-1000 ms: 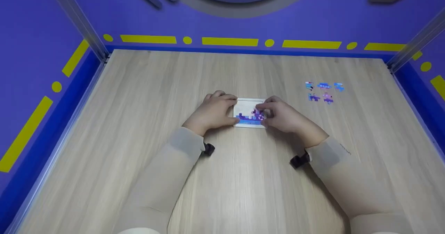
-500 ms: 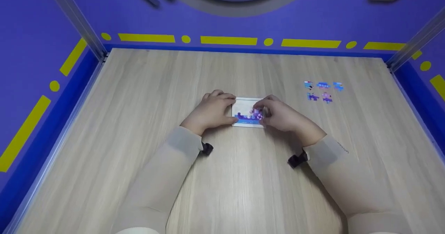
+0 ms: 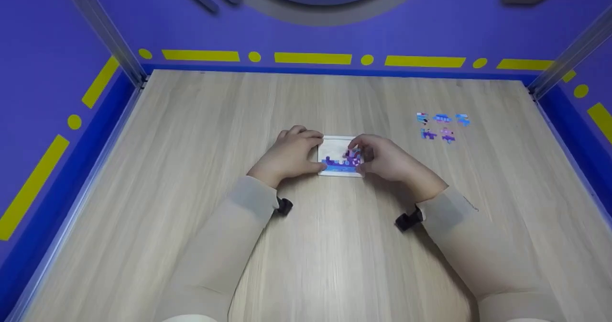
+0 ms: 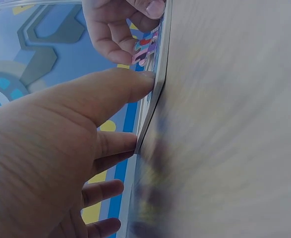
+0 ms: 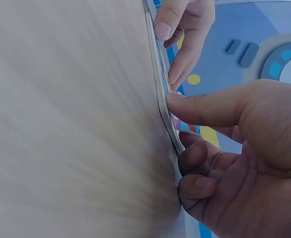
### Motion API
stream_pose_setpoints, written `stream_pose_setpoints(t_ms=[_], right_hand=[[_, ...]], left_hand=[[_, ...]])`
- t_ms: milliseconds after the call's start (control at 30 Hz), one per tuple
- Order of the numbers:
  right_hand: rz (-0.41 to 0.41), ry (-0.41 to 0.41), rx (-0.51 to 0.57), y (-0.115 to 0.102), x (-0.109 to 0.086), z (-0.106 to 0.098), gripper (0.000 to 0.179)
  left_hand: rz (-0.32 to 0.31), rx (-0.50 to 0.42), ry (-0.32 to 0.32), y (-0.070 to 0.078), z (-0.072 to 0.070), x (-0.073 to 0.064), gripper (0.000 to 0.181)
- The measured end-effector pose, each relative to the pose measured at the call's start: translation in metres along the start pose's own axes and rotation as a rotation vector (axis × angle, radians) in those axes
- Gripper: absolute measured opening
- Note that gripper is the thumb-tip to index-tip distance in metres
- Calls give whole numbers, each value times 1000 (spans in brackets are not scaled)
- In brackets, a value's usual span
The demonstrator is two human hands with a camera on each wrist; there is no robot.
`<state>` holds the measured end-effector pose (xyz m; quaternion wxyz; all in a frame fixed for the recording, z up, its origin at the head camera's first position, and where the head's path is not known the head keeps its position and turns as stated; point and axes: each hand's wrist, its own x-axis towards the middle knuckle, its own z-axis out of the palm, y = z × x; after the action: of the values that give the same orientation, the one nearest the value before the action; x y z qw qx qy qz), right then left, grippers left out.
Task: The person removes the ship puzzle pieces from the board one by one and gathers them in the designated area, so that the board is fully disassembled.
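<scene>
A small white-bordered puzzle board lies flat on the table, its lower part filled with blue and purple pieces. My left hand rests along the board's left side, thumb near the lower corner and index finger at the upper one; its fingers look fairly straight in the left wrist view. At the board's right side, my right hand holds a pink and purple puzzle piece, which stands tilted up from the board. The right thumb touches the board's edge, and the other fingers are curled. Part of the piece is hidden by the fingers.
Several loose puzzle pieces lie in two rows on the table's right side. A wood-grain table spreads around the board. Purple walls with yellow marks stand behind and at both sides.
The right index finger has drawn slightly back over the board's right part, uncovering more of the purple pieces there. The left hand stays put; the head view shifts slightly.
</scene>
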<state>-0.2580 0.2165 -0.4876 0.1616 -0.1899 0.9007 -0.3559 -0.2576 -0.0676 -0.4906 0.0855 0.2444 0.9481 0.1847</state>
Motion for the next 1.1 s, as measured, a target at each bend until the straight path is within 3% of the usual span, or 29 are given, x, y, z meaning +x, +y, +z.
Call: stream_pose_setpoints(t_ms=[233, 767, 1100], right_hand=[[-29, 0, 10, 3, 1, -1, 48], [41, 14, 21, 4, -1, -3, 43], [8, 52, 27, 7, -1, -4, 38]], left_hand=[[-15, -3, 0, -1, -1, -2, 74], [-5, 6, -7, 0, 0, 0, 74], [-3, 5, -22, 0, -1, -1, 75]])
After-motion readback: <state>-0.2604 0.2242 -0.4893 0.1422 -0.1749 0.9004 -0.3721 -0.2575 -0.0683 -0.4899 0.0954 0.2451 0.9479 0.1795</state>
